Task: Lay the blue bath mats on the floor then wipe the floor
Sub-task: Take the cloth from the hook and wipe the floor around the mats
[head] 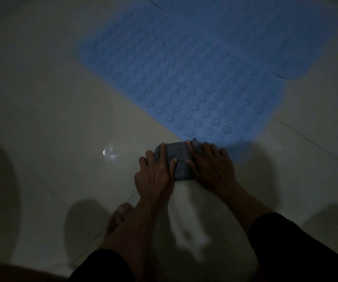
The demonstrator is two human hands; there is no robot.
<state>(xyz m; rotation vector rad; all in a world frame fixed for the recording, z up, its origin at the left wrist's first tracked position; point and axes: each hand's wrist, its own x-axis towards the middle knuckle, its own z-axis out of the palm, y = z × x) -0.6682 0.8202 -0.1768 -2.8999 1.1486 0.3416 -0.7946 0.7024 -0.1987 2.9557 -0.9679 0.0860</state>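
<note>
Folded grey cloth (181, 163) flat on pale tiled floor (62, 119), long axis left to right, touching near corner of laid blue bath mat (194, 68). Pinned under flat-fingered left hand (153, 174) and right hand (210, 165), equally near; mat directly ahead.

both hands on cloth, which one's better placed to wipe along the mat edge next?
Right, probably. The right hand lies beside the blue mat corner on the cloth; the left hand is farther away.
</note>
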